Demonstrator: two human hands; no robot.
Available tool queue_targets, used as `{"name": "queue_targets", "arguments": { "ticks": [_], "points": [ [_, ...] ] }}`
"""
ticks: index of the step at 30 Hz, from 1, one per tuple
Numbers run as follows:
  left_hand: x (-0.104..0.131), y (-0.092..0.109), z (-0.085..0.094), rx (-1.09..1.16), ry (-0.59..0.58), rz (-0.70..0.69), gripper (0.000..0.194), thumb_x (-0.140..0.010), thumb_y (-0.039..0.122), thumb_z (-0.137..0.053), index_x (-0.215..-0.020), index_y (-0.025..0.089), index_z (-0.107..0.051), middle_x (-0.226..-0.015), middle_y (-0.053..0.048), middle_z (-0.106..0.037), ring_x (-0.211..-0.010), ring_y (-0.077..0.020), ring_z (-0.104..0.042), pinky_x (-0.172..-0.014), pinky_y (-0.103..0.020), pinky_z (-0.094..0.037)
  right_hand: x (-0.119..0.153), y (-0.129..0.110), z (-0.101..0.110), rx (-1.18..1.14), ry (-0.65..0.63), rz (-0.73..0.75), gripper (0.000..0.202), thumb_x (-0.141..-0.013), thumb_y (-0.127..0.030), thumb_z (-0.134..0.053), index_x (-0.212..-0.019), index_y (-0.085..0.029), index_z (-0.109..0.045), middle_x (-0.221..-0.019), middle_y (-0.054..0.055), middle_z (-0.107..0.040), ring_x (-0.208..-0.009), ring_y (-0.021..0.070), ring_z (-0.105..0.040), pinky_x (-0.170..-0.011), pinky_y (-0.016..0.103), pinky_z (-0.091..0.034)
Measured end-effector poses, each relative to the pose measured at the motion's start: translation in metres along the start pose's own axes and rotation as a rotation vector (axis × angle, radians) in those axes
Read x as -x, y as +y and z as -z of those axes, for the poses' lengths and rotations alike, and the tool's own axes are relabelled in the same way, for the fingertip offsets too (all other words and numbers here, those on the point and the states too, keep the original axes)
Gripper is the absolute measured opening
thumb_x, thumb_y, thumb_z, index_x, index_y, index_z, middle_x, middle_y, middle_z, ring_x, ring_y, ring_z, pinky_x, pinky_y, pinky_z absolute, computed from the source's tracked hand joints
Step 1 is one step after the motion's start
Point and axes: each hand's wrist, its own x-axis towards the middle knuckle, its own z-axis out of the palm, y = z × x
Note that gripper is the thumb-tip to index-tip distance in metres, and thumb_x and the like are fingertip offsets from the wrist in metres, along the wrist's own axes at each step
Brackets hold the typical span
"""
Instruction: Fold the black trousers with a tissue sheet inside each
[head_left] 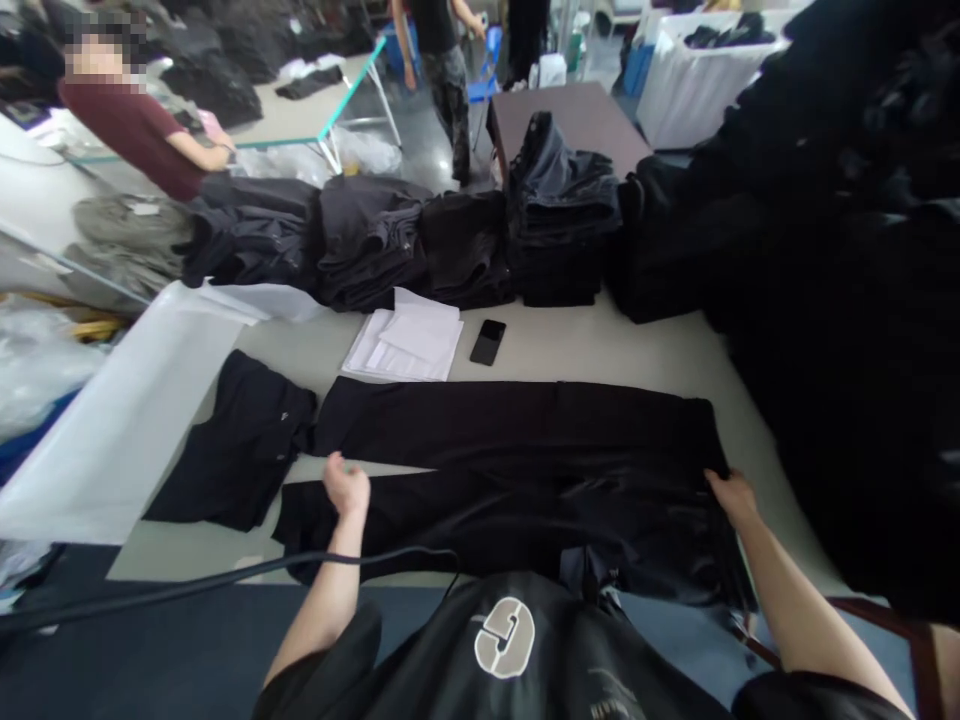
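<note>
Head: both hands on black trousers (525, 470) (left hand (346, 490), right hand (733, 497)).

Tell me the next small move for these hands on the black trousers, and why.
Probably fold the near leg over the far one. The black trousers lie flat with legs spread apart, the left hand rests on the near leg's end, and the right hand is at the waist end.

Black short-sleeved top (525, 650) — a grey-white round logo (504, 637) at six o'clock — both forearms bare below the sleeves.
</note>
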Motion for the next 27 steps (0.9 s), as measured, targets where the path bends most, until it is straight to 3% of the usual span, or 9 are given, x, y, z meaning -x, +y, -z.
{"name": "queue_targets", "arguments": {
  "ticks": [1,4,6,8,12,16,19,22,27],
  "points": [
    [0.029,-0.002,-0.012,-0.060,-0.061,-0.071,0.056,-0.075,0.007,-0.054,-0.131,0.014,-0.059,-0.129,-0.017,-0.061,-0.134,-0.0318,-0.050,-0.121,-0.052,-0.033,0.008,0.004,0.001,-0.008,-0.011,0.000,0.072,-0.083,-0.050,-0.059,-0.141,-0.006,-0.059,-0.119,0.027,-0.072,-0.118,0.0397,-0.068,-0.098,0.045,-0.056],
    [0.113,-0.012,-0.045,-0.389,-0.504,-0.501,0.058,-0.080,0.006,-0.051,-0.137,0.018,-0.061,-0.144,-0.015,-0.058,-0.140,-0.0294,-0.050,-0.123,-0.046,-0.034,0.030,0.013,0.002,0.021,0.006,0.004,0.069,-0.085,-0.047,-0.057,-0.141,-0.006,-0.059,-0.119,0.024,-0.070,-0.121,0.0383,-0.065,-0.102,0.047,-0.053],
    [0.153,-0.019,-0.058,-0.586,-0.635,-0.651,0.060,-0.082,0.006,-0.050,-0.140,0.018,-0.060,-0.148,-0.015,-0.056,-0.140,-0.0300,-0.050,-0.121,-0.047,-0.036,0.041,0.016,0.000,0.041,0.036,0.007,0.065,-0.086,-0.039,-0.054,-0.143,-0.008,-0.058,-0.125,0.024,-0.067,-0.124,0.0375,-0.062,-0.104,0.049,-0.050],
    [0.171,-0.023,-0.064,-0.748,-0.617,-0.673,0.061,-0.083,0.008,-0.051,-0.144,0.016,-0.058,-0.151,-0.018,-0.053,-0.142,-0.0331,-0.048,-0.118,-0.052,-0.038,0.046,0.018,-0.004,0.028,0.057,0.008,0.062,-0.085,-0.029,-0.052,-0.144,-0.012,-0.058,-0.131,0.024,-0.063,-0.127,0.0368,-0.059,-0.105,0.050,-0.049],
    [0.171,-0.020,-0.064,-0.919,-0.541,-0.594,0.058,-0.088,0.014,-0.052,-0.145,0.012,-0.055,-0.150,-0.023,-0.052,-0.139,-0.0378,-0.050,-0.112,-0.061,-0.040,0.042,0.024,-0.012,-0.042,0.086,0.008,0.061,-0.086,-0.026,-0.050,-0.146,-0.013,-0.055,-0.138,0.026,-0.057,-0.130,0.0379,-0.055,-0.104,0.051,-0.048],
    [0.181,-0.011,-0.057,-0.798,-0.489,-0.685,0.050,-0.089,0.014,-0.050,-0.137,0.013,-0.062,-0.145,-0.021,-0.056,-0.133,-0.0345,-0.056,-0.114,-0.053,-0.042,0.042,0.046,-0.015,-0.125,0.113,0.043,0.058,-0.092,-0.037,-0.049,-0.144,-0.012,-0.054,-0.132,0.022,-0.063,-0.127,0.0325,-0.058,-0.106,0.044,-0.047],
    [0.212,-0.016,-0.052,-0.624,-0.604,-0.848,0.048,-0.087,0.010,-0.048,-0.130,0.018,-0.068,-0.141,-0.015,-0.060,-0.132,-0.0296,-0.057,-0.116,-0.044,-0.043,0.051,0.073,-0.015,-0.163,0.089,0.065,0.055,-0.093,-0.044,-0.049,-0.136,-0.011,-0.059,-0.123,0.018,-0.069,-0.121,0.0283,-0.062,-0.102,0.036,-0.049],
    [0.252,-0.035,-0.051,-0.592,-0.747,-0.926,0.048,-0.087,0.010,-0.047,-0.127,0.019,-0.071,-0.139,-0.014,-0.063,-0.131,-0.0280,-0.059,-0.117,-0.043,-0.044,0.063,0.102,-0.015,-0.162,0.016,0.069,0.053,-0.091,-0.044,-0.054,-0.130,-0.010,-0.062,-0.112,0.016,-0.074,-0.106,0.0272,-0.069,-0.090,0.033,-0.052],
    [0.296,-0.069,-0.051,-0.772,-0.818,-1.028,0.063,-0.084,0.022,-0.059,-0.147,0.016,-0.059,-0.156,-0.019,-0.051,-0.144,-0.0373,-0.048,-0.117,-0.056,-0.041,0.085,0.129,-0.015,-0.091,-0.104,0.120,0.057,-0.088,-0.040,-0.061,-0.141,-0.018,-0.057,-0.093,0.007,-0.076,-0.091,0.0254,-0.072,-0.081,0.031,-0.052]
  ]
}}
